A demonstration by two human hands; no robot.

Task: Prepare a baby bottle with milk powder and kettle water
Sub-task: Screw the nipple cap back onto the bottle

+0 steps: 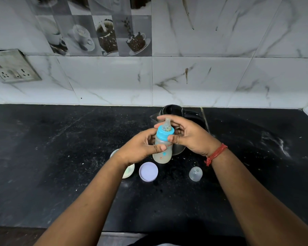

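on the wall at your far left sits a socket plate (pixel 14 66), set into the marble tiles (pixel 203 77) above the black counter (pixel 52 157). moving right, a pale tin (pixel 129 172) rests on the counter, mostly hidden under your left wrist, so you cannot tell what is in it. your left hand (pixel 140 148) curls around the body of the baby bottle (pixel 163 148), thumb across its front and fingers behind it, holding it upright above the counter. just beside the tin, near the counter's front, a lilac lid (pixel 148 171) lies with its hollow side up. the bottle looks cloudy and pale inside, and it wears a blue collar (pixel 164 133) with a clear teat (pixel 167 124) standing up from it. your right hand (pixel 188 135) is cupped around that collar, thumb at its near side and fingertips reaching over past the teat; whether they press on the collar is hard to tell. behind both hands stands a dark kettle (pixel 174 110) with its lid open. a red thread band (pixel 216 154) circles your right wrist, and below it a clear dome cap (pixel 196 174) rests on the counter, well apart from the lilac lid.
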